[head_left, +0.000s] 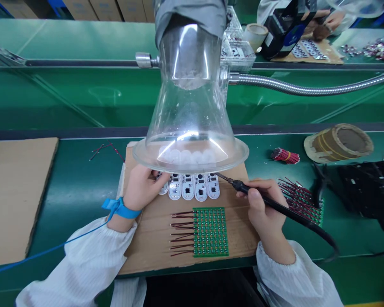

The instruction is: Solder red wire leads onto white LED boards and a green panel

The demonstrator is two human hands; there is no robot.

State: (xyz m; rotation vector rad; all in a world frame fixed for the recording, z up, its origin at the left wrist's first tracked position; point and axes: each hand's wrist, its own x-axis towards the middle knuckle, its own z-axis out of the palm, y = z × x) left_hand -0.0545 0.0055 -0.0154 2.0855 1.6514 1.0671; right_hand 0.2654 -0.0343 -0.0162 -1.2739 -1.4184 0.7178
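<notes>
My right hand is closed around a soldering iron, its tip pointing left at the right end of a row of white circuit boards. My left hand, with a blue wrist strap, curls at the row's left end. Its thumb reaches over the leftmost board; what the fingers pinch is hidden. A clear fume hood hangs above and covers the boards' upper part. Nearer to me, a green circuit board with dark red wires along its left side lies on the cardboard.
At right are a bundle of red wires, a tape-wrapped roll, a wired green board and black pliers. Loose wires and a cardboard sheet lie left. Across the bench are a co-worker's hands.
</notes>
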